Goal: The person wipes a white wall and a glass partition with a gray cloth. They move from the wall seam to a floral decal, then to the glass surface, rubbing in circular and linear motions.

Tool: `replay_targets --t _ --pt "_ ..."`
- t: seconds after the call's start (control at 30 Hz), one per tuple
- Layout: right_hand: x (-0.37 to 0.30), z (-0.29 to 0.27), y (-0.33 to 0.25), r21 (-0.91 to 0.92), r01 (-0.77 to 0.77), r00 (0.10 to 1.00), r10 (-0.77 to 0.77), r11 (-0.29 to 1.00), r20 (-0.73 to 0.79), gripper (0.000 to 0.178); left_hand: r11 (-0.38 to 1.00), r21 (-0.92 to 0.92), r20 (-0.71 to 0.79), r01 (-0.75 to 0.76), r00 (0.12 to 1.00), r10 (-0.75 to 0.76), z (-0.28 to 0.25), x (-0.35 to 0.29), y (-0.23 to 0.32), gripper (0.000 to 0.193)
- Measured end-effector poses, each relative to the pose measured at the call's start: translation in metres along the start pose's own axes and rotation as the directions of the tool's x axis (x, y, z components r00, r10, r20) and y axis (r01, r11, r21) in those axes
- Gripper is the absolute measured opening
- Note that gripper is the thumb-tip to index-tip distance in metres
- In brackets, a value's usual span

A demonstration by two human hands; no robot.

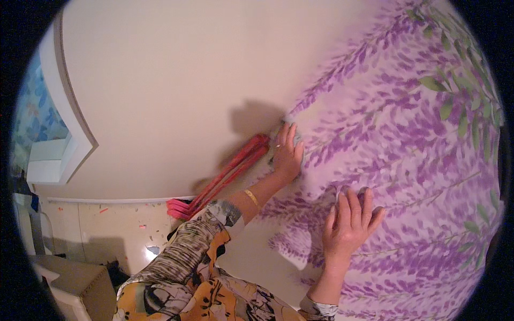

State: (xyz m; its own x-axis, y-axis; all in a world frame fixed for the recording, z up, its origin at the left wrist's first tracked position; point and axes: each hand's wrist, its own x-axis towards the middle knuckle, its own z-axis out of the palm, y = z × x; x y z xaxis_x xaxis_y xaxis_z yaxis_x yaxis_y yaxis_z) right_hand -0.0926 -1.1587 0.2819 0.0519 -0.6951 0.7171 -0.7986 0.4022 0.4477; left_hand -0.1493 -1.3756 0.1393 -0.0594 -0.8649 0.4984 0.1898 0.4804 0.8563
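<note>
A large sheet printed with purple hanging blossoms and green leaves covers the right side of the pale wall. My left hand lies against the wall at the sheet's left border, fingers stretched upward. Some grey-green stuff shows around its fingers; I cannot tell what it is. Lower and to the right, my right hand rests on the blossoms with its fingers spread. Just left of my left hand, a long red object with parallel bars slants against the wall; its kind is unclear.
The plain cream wall fills the upper left. Along its foot, the floor carries scattered small coloured scraps. An open cardboard box stands at the lower left. Above it are a white-framed opening and blue floral fabric.
</note>
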Motion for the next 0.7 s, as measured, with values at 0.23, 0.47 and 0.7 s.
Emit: replay_targets --t 0.23,0.47,0.7 --pt "0.005 0.007 -0.003 0.007 0.007 1.0 -0.006 1.0 -0.022 0.026 0.999 0.011 0.019 0.049 0.999 -0.049 -0.005 -0.043 -0.049 0.057" --pt "0.002 0.017 -0.005 0.027 0.044 0.999 -0.044 0.999 0.0 0.028 0.979 0.066 0.061 0.191 0.979 -0.195 -0.011 -0.107 -0.061 0.058" --pt "-0.019 0.054 -0.017 0.319 0.206 0.956 -0.26 0.925 0.135 0.028 0.896 0.078 -0.026 0.436 0.9 -0.436 -0.024 -0.169 -0.084 0.044"
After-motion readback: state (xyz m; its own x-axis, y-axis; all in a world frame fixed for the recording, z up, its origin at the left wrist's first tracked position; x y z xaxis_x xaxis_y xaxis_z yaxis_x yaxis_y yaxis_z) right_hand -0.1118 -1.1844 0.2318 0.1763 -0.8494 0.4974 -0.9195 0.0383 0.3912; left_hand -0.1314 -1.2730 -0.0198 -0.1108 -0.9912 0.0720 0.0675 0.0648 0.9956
